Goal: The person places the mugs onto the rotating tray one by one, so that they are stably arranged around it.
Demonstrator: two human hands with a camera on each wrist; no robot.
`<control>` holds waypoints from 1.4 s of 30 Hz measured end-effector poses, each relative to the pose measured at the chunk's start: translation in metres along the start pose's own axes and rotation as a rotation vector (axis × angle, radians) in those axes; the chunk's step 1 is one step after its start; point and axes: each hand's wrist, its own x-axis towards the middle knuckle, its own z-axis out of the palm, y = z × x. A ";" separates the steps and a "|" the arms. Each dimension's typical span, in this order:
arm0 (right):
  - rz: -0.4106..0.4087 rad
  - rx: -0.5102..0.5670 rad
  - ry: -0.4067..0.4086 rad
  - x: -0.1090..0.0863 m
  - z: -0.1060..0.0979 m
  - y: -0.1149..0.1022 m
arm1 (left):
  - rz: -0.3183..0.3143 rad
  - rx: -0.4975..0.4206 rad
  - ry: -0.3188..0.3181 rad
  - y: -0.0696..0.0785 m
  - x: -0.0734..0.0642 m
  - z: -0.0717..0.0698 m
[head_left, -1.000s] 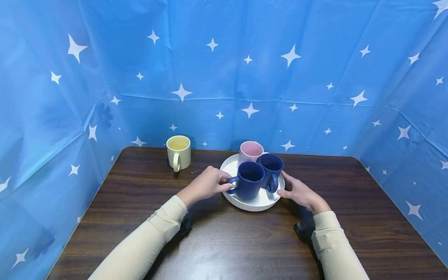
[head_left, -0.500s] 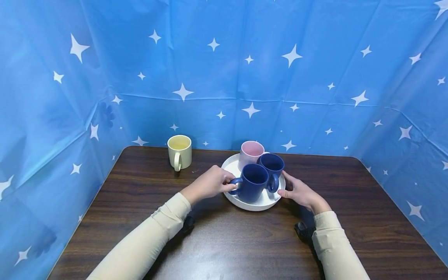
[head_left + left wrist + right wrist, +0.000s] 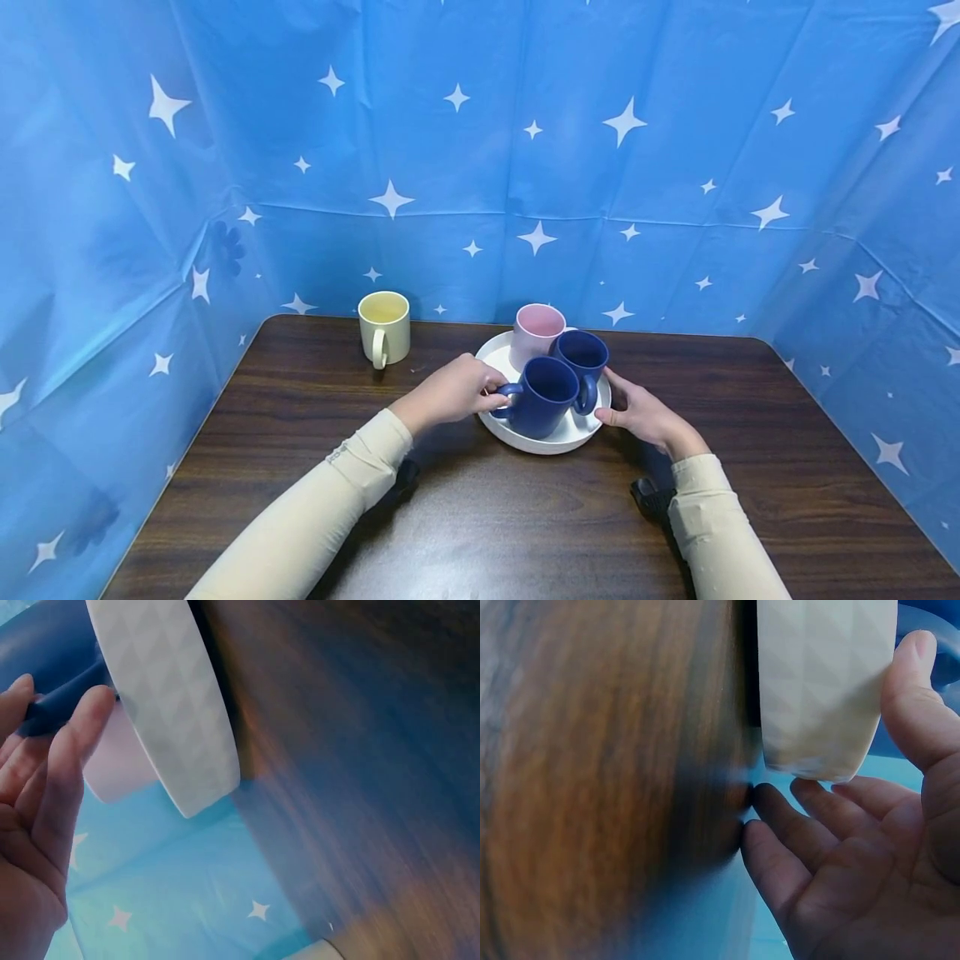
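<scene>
My left hand pinches the handle of a dark blue mug between thumb and fingers. This mug stands at the front of a round white tray with a diamond-patterned outer wall. Behind it on the tray are a second blue mug, its handle toward the front right, and a pink mug. At the tray's right side rests my right hand, its fingers spread loosely along the outer wall. The right thumb lies at the rim near the second blue mug's handle.
A pale yellow mug stands at the table's back left, apart from the tray. The dark wooden table is bordered at the back and sides by a blue curtain with white stars.
The held blue mug has shifted slightly right and toward the front, my left hand moving right with it. My right hand and the tray stay in place.
</scene>
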 end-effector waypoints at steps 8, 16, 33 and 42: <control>0.009 0.005 0.001 0.001 0.000 0.000 | -0.048 0.000 -0.056 0.001 0.000 0.002; 0.002 0.000 0.005 0.001 0.001 -0.002 | -0.051 -0.084 -0.079 -0.001 0.002 0.005; -0.014 0.019 0.000 0.001 0.002 0.000 | -0.080 -0.125 -0.113 0.005 0.003 0.006; 0.004 -0.002 -0.001 0.003 0.002 0.002 | -0.080 -0.131 -0.113 0.007 0.004 0.005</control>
